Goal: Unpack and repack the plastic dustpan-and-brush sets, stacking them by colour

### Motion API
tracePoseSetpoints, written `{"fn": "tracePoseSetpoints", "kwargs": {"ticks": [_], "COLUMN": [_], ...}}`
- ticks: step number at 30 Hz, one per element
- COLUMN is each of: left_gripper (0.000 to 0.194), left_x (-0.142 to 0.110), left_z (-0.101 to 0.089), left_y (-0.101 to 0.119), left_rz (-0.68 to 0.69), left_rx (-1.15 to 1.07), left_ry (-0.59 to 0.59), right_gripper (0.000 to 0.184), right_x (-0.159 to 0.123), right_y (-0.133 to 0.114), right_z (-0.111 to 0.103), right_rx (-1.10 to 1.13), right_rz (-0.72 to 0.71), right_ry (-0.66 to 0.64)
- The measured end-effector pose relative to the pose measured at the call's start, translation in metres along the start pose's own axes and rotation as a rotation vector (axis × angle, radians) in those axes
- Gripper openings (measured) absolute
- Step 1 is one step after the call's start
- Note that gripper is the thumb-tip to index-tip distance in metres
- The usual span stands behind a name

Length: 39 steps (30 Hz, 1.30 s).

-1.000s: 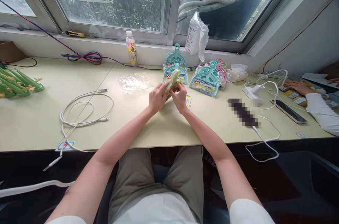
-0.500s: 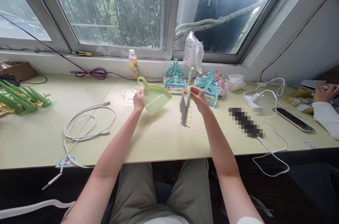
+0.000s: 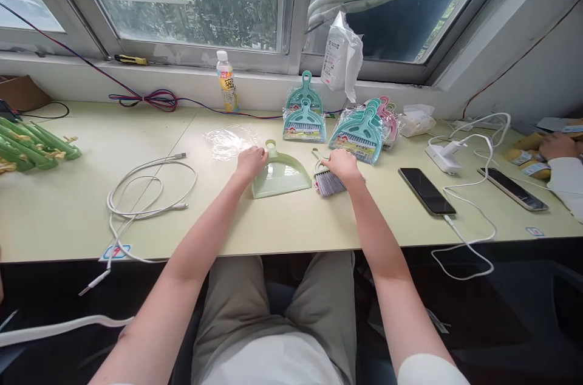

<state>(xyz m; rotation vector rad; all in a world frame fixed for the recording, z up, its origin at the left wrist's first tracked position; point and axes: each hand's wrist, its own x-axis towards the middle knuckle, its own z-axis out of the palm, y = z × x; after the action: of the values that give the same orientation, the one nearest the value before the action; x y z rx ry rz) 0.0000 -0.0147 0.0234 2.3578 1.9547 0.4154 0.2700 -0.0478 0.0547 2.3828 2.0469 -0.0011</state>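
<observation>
A light green dustpan point(image 3: 283, 180) lies on the table with its handle pointing toward the window. My left hand point(image 3: 252, 162) is closed on its left side near the handle. Right of the dustpan is a small hand brush point(image 3: 330, 183) with grey bristles and a pale green handle. My right hand point(image 3: 344, 165) is closed over this brush and covers part of it. A bit of red shows at the brush's left edge, mostly hidden. Crumpled clear plastic wrap point(image 3: 229, 142) lies beside my left hand.
Packaged teal dustpan sets point(image 3: 304, 121) and more packs point(image 3: 359, 136) stand behind. A bottle point(image 3: 227, 84) is at the window side. A coiled white cable point(image 3: 152, 194) lies left; phones point(image 3: 426, 192) and a charger point(image 3: 444, 157) lie right. Another person's hand point(image 3: 559, 145) is far right.
The dustpan has come down flat onto the table, moving slightly right with my left hand. The brush, upright before, is now lowered to the table under my right hand. The view tilted down.
</observation>
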Motion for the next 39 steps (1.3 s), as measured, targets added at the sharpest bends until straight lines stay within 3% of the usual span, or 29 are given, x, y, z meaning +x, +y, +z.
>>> {"fn": "tracePoseSetpoints", "kwargs": {"ticks": [10,13,15,18,20,22,24,27,30,32,34,39], "left_gripper": [0.047,0.044,0.041,0.042,0.046,0.050,0.049,0.037,0.062,0.066,0.057,0.039], "left_x": [0.000,-0.002,-0.004,-0.008,-0.008,-0.006,-0.002,0.001,-0.001,-0.004,-0.007,-0.008], "left_z": [-0.007,-0.009,-0.012,-0.018,-0.021,-0.024,-0.023,-0.016,-0.004,0.004,0.009,0.013], "left_y": [0.003,0.005,0.008,0.012,0.011,0.005,-0.004,-0.014,-0.011,-0.002,0.008,0.017], "left_rz": [-0.080,-0.065,-0.036,0.102,0.223,0.283,0.263,0.248,0.388,0.500,0.606,0.796], "left_rx": [0.053,0.056,0.001,-0.250,-0.454,-0.566,-0.548,-0.381,-0.197,-0.097,-0.004,0.142], "left_ry": [-0.018,-0.018,-0.039,-0.250,-0.475,-0.590,-0.484,-0.094,0.165,0.222,0.238,0.199], "right_gripper": [0.031,0.027,0.027,0.024,0.022,0.021,0.020,0.018,0.018,0.018,0.018,0.017], "right_x": [0.007,0.000,-0.011,-0.031,-0.041,-0.044,-0.043,-0.038,-0.033,-0.032,-0.031,-0.027], "right_y": [0.004,0.005,-0.002,-0.022,-0.039,-0.052,-0.057,-0.053,-0.044,-0.040,-0.040,-0.043], "right_z": [0.007,-0.010,-0.025,-0.036,-0.033,-0.024,-0.015,-0.009,-0.010,-0.010,-0.009,-0.002], "right_rx": [0.035,0.150,0.235,0.268,0.201,0.123,0.086,0.099,0.105,0.101,0.110,0.187], "right_rz": [0.044,0.023,-0.064,-0.242,-0.306,-0.340,-0.368,-0.395,-0.399,-0.396,-0.407,-0.423], "right_ry": [0.025,0.172,0.272,0.247,0.184,0.136,0.111,0.089,0.045,0.020,0.011,0.020]}}
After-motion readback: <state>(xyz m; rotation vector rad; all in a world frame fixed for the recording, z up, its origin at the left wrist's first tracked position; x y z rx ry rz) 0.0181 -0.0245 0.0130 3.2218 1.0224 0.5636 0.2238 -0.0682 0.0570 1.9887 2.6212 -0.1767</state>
